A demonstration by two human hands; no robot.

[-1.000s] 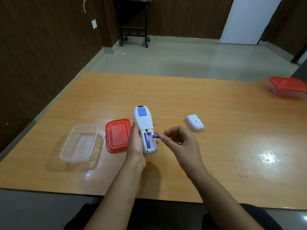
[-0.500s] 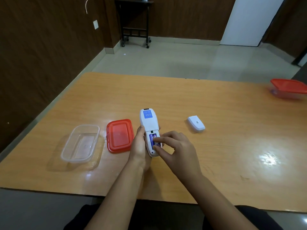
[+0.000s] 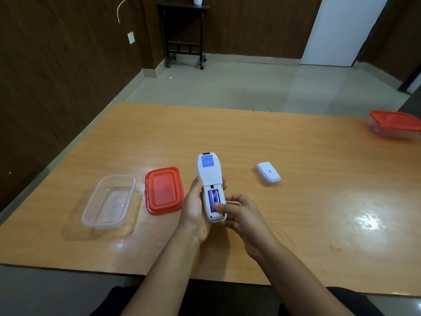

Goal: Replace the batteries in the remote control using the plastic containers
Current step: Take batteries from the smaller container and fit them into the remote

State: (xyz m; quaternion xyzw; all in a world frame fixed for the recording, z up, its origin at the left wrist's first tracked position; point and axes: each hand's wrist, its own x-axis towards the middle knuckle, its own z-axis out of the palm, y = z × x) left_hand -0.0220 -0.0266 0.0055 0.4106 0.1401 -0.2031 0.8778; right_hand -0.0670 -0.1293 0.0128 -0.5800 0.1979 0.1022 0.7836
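My left hand (image 3: 193,208) grips a white remote control (image 3: 210,176) from its left side, back face up, with a blue label near its far end. Its battery bay is uncovered and shows purple batteries (image 3: 213,198) lying inside. My right hand (image 3: 241,215) is at the remote's lower right, its thumb tip pressing on the near end of the batteries. The white battery cover (image 3: 268,174) lies on the table to the right. An open, clear plastic container (image 3: 109,201) stands to the left, its red lid (image 3: 164,190) flat beside it.
A second clear container with a red lid (image 3: 395,124) stands at the far right of the wooden table (image 3: 296,144). The table's near edge runs just under my forearms. Beyond the table are floor tiles and a small dark stand (image 3: 184,33) by the wall.
My right hand brought a purple battery from beside the remote into the bay and now presses it down. The remote has shifted slightly toward me in my left hand.
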